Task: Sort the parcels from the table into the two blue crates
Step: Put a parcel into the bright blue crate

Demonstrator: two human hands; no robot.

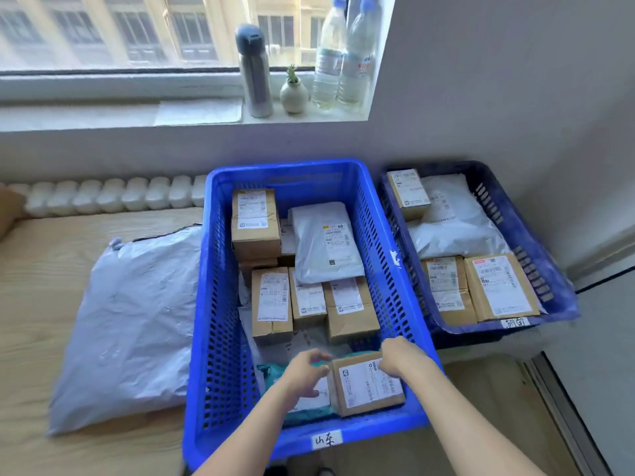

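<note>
Under right hand [395, 359], boxed parcel [369, 389].

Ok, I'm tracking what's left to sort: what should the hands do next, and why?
Probably let go of the cardboard box and reach left. It is already down inside the near blue crate, with the right hand gripping it and the left hand at its edge, while one grey mailer lies on the table.
</note>
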